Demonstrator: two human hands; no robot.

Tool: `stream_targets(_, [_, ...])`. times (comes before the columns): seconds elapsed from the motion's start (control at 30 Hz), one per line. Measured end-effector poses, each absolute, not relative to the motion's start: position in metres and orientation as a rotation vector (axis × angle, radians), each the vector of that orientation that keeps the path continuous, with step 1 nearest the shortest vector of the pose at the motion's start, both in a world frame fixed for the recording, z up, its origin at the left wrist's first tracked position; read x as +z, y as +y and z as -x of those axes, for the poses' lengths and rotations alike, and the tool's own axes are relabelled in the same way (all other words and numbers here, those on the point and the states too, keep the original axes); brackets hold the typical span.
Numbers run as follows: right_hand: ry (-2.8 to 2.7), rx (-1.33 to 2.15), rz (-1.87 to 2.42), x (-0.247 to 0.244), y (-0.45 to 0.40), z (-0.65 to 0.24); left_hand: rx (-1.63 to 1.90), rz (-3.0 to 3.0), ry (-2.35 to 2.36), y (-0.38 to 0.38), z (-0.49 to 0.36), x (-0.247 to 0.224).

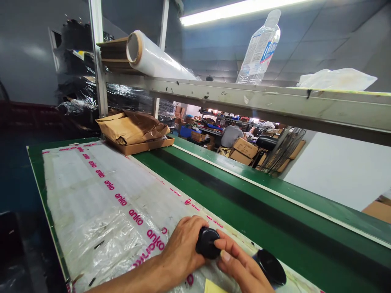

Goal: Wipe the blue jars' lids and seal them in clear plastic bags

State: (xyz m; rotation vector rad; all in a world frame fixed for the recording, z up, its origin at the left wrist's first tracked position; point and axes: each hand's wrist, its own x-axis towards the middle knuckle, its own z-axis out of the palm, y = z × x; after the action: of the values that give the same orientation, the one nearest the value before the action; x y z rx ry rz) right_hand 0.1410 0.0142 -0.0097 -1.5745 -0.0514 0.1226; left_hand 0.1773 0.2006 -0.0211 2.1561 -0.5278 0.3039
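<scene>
Near the bottom middle, my left hand (185, 244) is wrapped round a small black round piece (209, 243), like a cap or knob; its exact kind I cannot tell. The fingertips of my right hand (240, 264) touch the right side of that same piece, thumb and forefinger close together. Just right of my right hand stands a dark cylindrical object (271, 266) with a glossy black top. A yellow paper corner (214, 287) shows below my hands. Under them lies a plastic-covered sheet (100, 215) printed with pink "anko" lettering.
A shallow cardboard box (149, 145) with brown paper sits at the table's far left. The green tabletop (244, 203) runs along the right. Overhead, a shelf (214, 91) carries a plastic film roll (159, 59) and a tilted clear bottle (259, 51). A person (232, 135) sits in the background.
</scene>
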Motion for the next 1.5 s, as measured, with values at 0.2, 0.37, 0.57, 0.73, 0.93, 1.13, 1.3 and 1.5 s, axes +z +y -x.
stream_targets(0.2, [-0.043, 0.134, 1.525, -0.017, 0.016, -0.143, 0.244, -2.204, -0.467, 0.201, -0.176, -0.013])
stream_targets(0.37, [-0.049, 0.121, 1.517, -0.021, 0.018, -0.144, 0.230, -2.210, -0.477, 0.201, -0.175, -0.008])
stream_targets(0.57, [-0.061, 0.092, 1.521, -0.026, 0.017, -0.146, 0.248, -2.204, -0.481, 0.201, -0.176, -0.013])
stream_targets(0.73, [-0.078, 0.079, 1.510, -0.026, 0.018, -0.146, 0.240, -2.196, -0.502, 0.202, -0.175, -0.009])
stream_targets(0.93, [-0.029, 0.061, 1.545, -0.020, 0.019, -0.143, 0.238, -2.184, -0.509, 0.202, -0.172, -0.004])
stream_targets(1.13, [-0.043, 0.011, 1.601, -0.014, 0.022, -0.139, 0.238, -2.196, -0.500, 0.201, -0.174, -0.008])
stream_targets(1.3, [-0.067, -0.037, 1.637, -0.007, 0.023, -0.136, 0.255, -2.201, -0.504, 0.202, -0.175, -0.009])
stream_targets(1.5, [-0.168, -0.159, 1.774, -0.004, 0.021, -0.137, 0.234, -2.216, -0.479, 0.202, -0.174, -0.009])
